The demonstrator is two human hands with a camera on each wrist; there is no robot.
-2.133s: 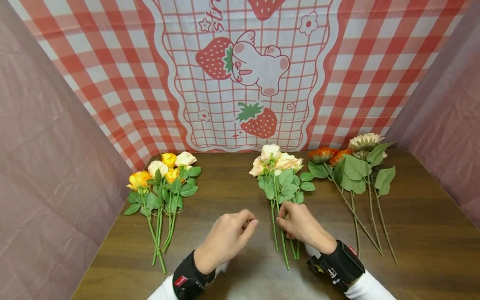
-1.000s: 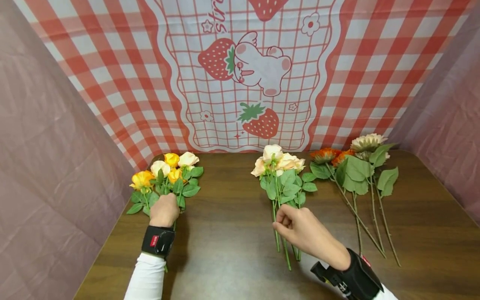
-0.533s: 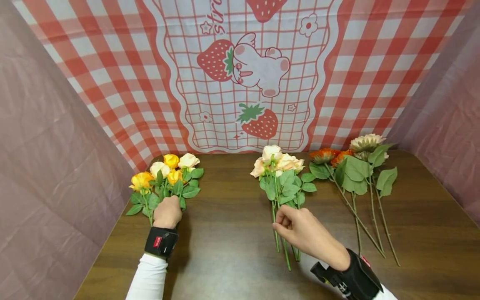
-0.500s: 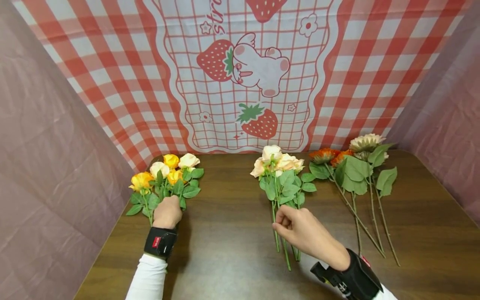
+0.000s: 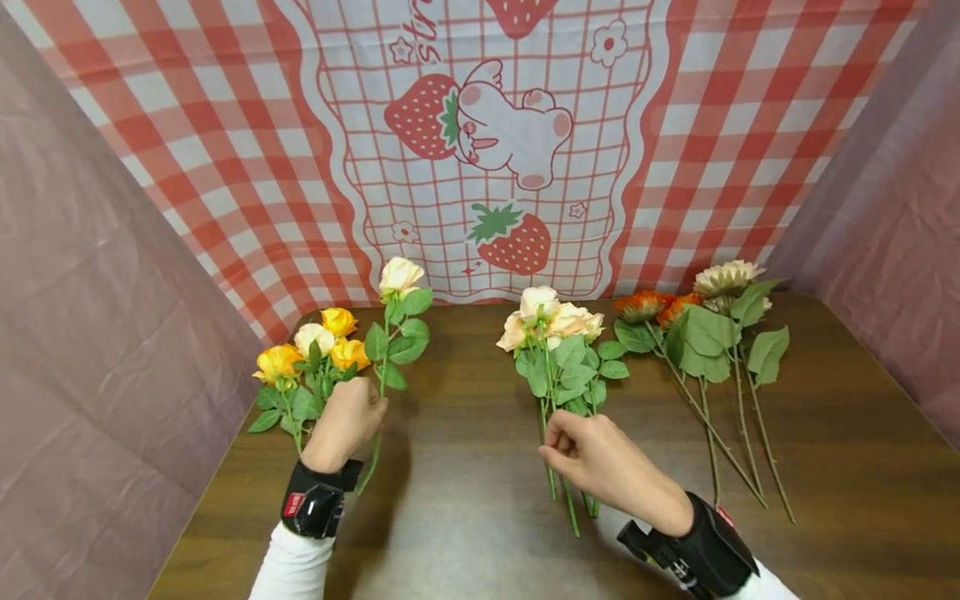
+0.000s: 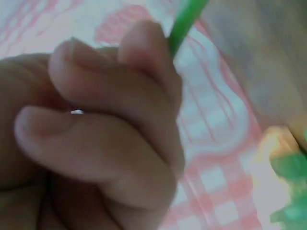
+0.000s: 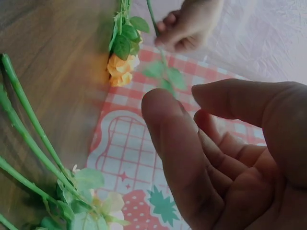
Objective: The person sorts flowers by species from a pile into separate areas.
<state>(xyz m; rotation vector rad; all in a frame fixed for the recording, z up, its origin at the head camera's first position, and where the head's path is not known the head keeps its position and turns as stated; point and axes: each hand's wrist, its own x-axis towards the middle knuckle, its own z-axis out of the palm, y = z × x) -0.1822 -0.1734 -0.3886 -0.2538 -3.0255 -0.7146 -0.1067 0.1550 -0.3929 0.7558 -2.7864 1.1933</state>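
Note:
My left hand [image 5: 345, 423] pinches the green stem of a single pale rose [image 5: 400, 279], raised beside the left pile. In the left wrist view the fingers are curled, with the green stem [image 6: 184, 24] coming out past them. Under and beside that hand lie yellow and pale roses [image 5: 313, 340]. My right hand [image 5: 596, 454] hovers over the stems of the middle bunch of pale peach roses [image 5: 573, 321]. Its fingers are loosely bent, and the right wrist view shows a gap between thumb and forefinger with nothing in it.
Orange and cream flowers [image 5: 727, 279] with broad leaves and long stems lie at the right of the brown wooden table [image 5: 465, 500]. A red-and-white checked strawberry cloth [image 5: 517, 150] hangs behind, with pinkish curtains [image 5: 97, 333] at the sides.
My left hand went from the middle to the left pile, then lifted one pale rose up and to the right. My right hand shifted slightly and stays over the middle stems.

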